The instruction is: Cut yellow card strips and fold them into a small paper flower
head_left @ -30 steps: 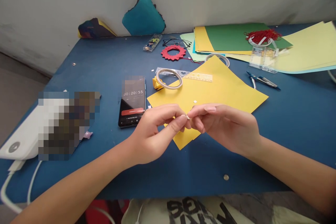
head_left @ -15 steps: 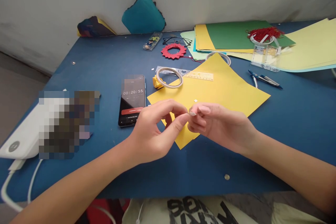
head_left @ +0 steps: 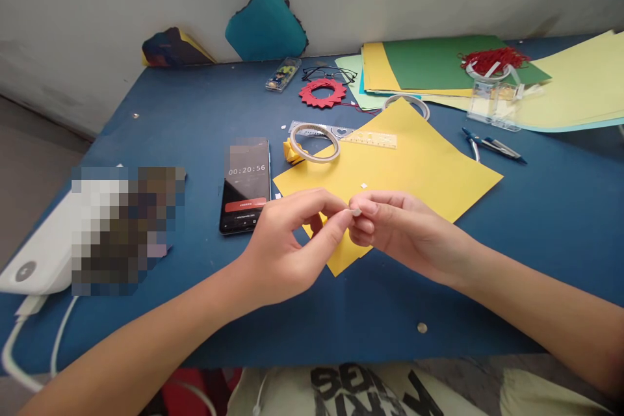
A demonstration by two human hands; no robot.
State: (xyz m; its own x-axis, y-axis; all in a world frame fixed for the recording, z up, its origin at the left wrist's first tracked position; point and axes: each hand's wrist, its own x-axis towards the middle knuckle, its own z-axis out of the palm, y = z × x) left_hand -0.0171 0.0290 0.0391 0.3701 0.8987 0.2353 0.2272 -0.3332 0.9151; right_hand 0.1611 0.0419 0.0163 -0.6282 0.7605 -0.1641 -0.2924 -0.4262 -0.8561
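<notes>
Over the near corner of a yellow sheet of paper (head_left: 414,149), my two hands meet at the fingertips. My left hand (head_left: 295,250) pinches thumb and forefinger at one edge of a small white piece of tape (head_left: 356,212). On its other edge, the thumb and forefinger of my right hand (head_left: 414,237) close on the same piece, other fingers curled. The tips partly cover it. Just beyond, a small white scrap (head_left: 363,186) lies on the yellow paper. A tape roll (head_left: 337,152) leans on a folded yellow paper piece (head_left: 292,153) at the sheet's left corner.
Left of the sheet lie a phone (head_left: 246,185) showing a timer and a white power bank (head_left: 43,253) with cables. Behind are a clear ruler (head_left: 377,139), a red folded-paper ring (head_left: 305,95) and glasses (head_left: 322,71). To the right are compasses (head_left: 500,147) and stacked coloured paper (head_left: 439,62).
My right thumb has come down onto the small white piece, closing the pinch with the forefinger. My left hand has barely moved.
</notes>
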